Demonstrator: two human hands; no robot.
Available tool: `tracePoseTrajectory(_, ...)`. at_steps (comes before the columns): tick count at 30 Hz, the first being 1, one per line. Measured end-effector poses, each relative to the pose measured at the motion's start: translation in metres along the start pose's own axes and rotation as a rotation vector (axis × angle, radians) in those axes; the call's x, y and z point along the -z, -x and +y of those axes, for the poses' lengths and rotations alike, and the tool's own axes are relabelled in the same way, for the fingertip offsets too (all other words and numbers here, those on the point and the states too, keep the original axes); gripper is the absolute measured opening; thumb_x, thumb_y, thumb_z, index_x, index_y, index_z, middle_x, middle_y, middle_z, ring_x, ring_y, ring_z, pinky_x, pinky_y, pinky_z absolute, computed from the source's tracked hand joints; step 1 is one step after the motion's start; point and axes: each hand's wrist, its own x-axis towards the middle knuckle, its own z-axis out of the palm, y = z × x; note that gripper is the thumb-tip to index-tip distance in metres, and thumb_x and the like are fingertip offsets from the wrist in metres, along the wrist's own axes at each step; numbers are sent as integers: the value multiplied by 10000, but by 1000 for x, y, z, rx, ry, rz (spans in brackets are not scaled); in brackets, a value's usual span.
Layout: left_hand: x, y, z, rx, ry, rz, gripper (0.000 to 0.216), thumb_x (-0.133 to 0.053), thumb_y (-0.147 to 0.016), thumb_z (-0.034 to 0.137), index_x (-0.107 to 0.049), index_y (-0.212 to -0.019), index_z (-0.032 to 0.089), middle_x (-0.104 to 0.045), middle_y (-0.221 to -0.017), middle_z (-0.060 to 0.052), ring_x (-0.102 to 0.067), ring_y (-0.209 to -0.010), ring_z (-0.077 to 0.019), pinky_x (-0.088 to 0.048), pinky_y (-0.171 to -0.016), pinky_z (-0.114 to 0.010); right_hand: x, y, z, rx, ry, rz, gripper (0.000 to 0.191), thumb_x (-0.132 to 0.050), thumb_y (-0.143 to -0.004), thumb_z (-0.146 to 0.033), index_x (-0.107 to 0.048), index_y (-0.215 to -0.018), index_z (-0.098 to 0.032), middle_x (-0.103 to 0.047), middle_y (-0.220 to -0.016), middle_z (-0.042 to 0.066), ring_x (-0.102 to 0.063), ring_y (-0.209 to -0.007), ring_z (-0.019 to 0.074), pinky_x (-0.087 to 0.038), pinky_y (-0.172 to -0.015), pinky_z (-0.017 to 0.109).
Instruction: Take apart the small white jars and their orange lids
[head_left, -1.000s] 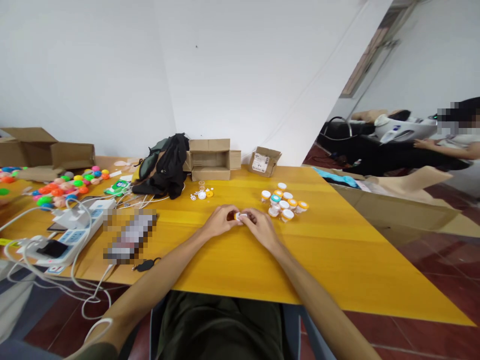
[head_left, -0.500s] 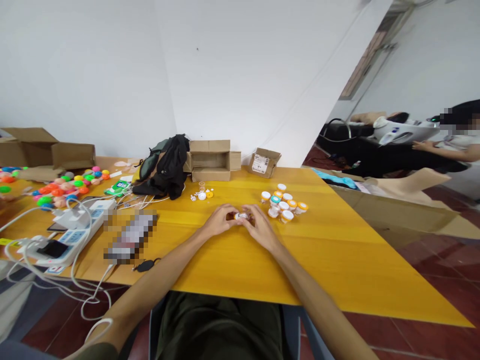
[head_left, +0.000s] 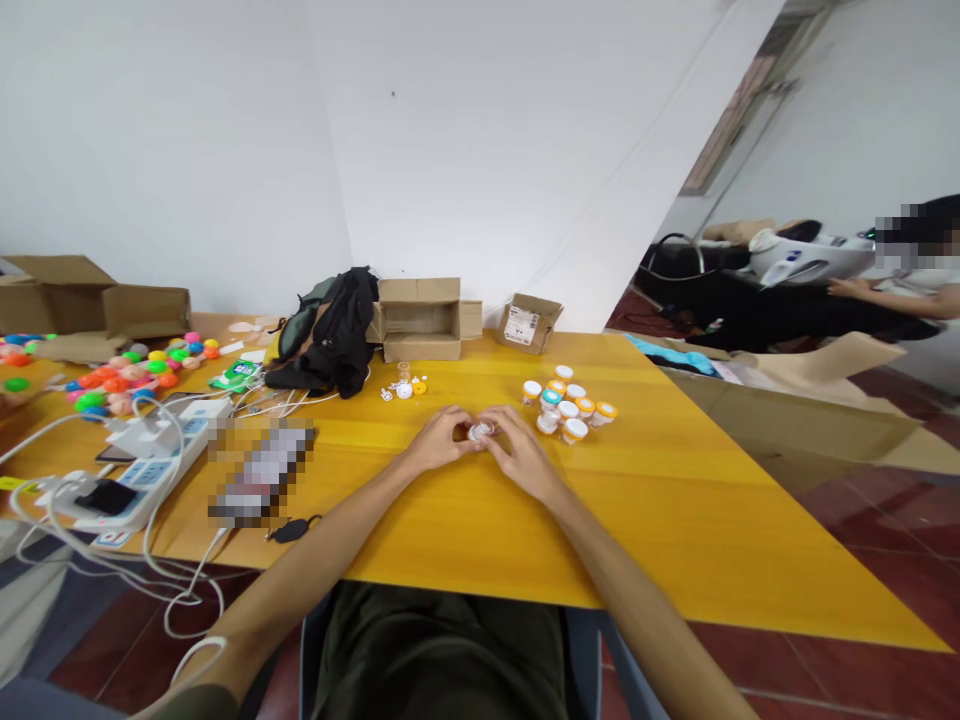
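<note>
Both hands rest on the yellow counter (head_left: 675,520), the left hand (head_left: 439,445) and right hand (head_left: 521,455) meeting with fingers (head_left: 501,418) curled closed around one small white-lidded jar (head_left: 480,431) held between them. A cluster of like jars (head_left: 568,405) stands just to the right, and loose small parts (head_left: 403,388) lie beyond the hands.

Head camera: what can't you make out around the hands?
All in the head view:
- The small jar: mostly covered by the left hand and right hand; contents unseen.
- The flat thing beside the power strip: pixelated.
- The box label: too small to read.
</note>
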Motion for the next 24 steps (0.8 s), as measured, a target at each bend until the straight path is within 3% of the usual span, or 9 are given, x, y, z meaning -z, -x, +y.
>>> tracePoseTrajectory(4, -1, 1, 0, -18, -15, -15, 144, -783, -762, 297, -717, -852, 206, -657, -887, -33, -606, -902, -222, -487, -888, -342, -5, 1, 3, -112, 62, 87, 195, -653, -870, -384, -629, -1019, -261, -655, -960, 48, -643, -868, 240, -569, -770, 381)
tracePoseTrajectory(7, -1, 1, 0, -18, -11, -22, 146, -785, -760, 299, -717, -853, 210, -648, -894, -33, -601, -909, -223, -486, -890, -341, -4, 1, 5, -93, 89, 55, 109, -633, -892, -367, -636, -894, -258, -659, -854, 36, -645, -835, 239, -558, -785, 378)
tracePoseTrajectory(14, 0, 0, 0, -15, -9, -40, 132, -766, -768, 292, -706, -832, 193, -629, -877, -35, -593, -908, -225, -479, -881, -342, -1, 0, 3, 22, 27, -16, 187, -526, -955, -300, -662, -1080, -270, -706, -1043, 59, -655, -1003, 247, -528, -922, 414)
tracePoseTrajectory(19, -1, 0, -2, -41, -5, -29, 83, -734, -782, 251, -712, -844, 200, -633, -885, -34, -597, -921, -221, -483, -887, -334, -4, -2, 3, -55, 62, 17, 199, -648, -883, -372, -672, -1047, -261, -688, -983, 60, -664, -951, 260, -550, -869, 409)
tracePoseTrajectory(24, -1, -1, -4, -28, 16, -30, 139, -774, -766, 298, -714, -838, 196, -638, -892, -35, -603, -931, -227, -480, -905, -351, -4, -2, 4, -88, 0, 15, 191, -610, -891, -336, -657, -1063, -267, -718, -994, 49, -676, -954, 252, -552, -880, 412)
